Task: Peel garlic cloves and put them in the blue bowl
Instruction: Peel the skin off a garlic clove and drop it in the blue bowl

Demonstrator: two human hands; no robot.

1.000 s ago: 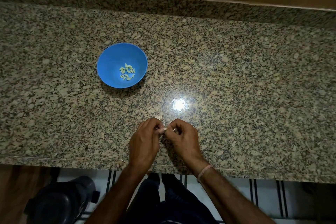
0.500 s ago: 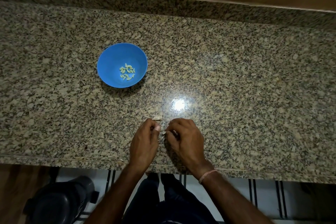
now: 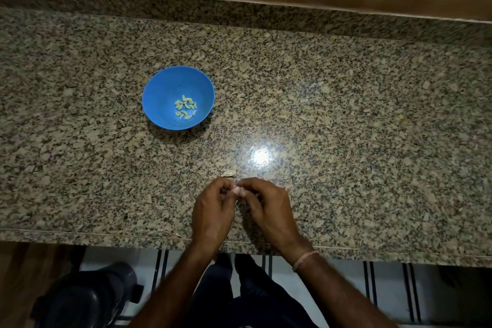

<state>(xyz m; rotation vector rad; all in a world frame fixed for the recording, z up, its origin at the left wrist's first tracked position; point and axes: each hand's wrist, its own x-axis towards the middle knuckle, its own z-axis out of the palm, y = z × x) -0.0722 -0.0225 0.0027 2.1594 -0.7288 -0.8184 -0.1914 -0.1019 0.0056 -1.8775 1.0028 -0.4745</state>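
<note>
While the blue bowl [image 3: 162, 88] holds peeled cloves [image 3: 185, 107] well away on the tabletop [image 3: 346, 114], the left hand [image 3: 213, 210] pinches a small garlic clove [image 3: 237, 189], which the right hand [image 3: 269, 208] also holds in a fingertip grip. It is probably light, firm and slippery, so hold its ends.

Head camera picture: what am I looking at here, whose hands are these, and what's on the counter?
No machine here: a person wears a camera on the head, looking down at their own hands. The left hand and right hand meet near the front edge of a speckled stone counter, both pinching something small and pale, likely a garlic clove, mostly hidden. A scrap of skin lies just beyond them. Further back on the left stands a blue bowl with peeled cloves in it.
</note>
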